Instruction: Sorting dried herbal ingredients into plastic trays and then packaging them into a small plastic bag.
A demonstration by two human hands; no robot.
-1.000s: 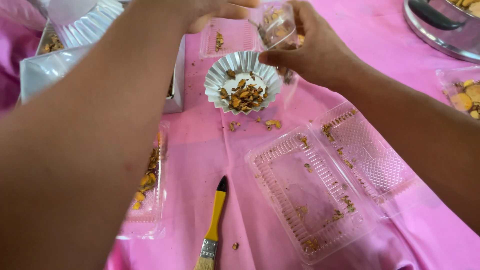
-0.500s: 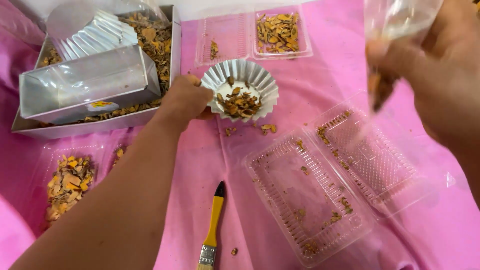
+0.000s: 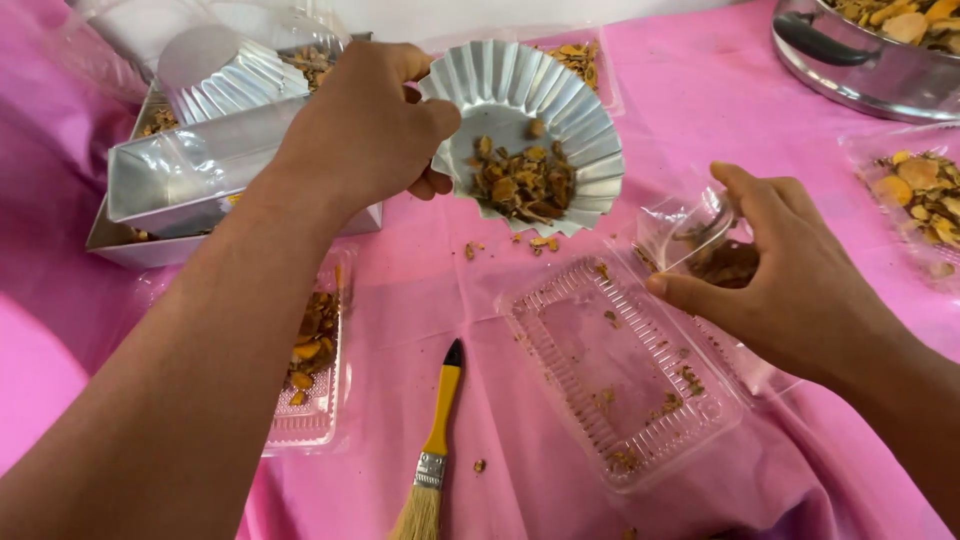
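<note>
Two hands [image 3: 360,130] above open tray [image 3: 620,380], brush [image 3: 435,450] beside.

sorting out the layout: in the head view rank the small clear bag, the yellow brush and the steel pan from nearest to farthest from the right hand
From the right hand:
1. small clear bag, held in its fingers.
2. steel pan, up at the top right corner.
3. yellow brush, lower left on the pink cloth.
Pan and brush are fairly close in distance, so that order is tentative.

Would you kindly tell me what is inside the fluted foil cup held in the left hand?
The fluted foil cup, tilted in the left hand, holds brown and orange dried pieces heaped at its lower side. Whatever lies beneath that heap is covered.
</note>
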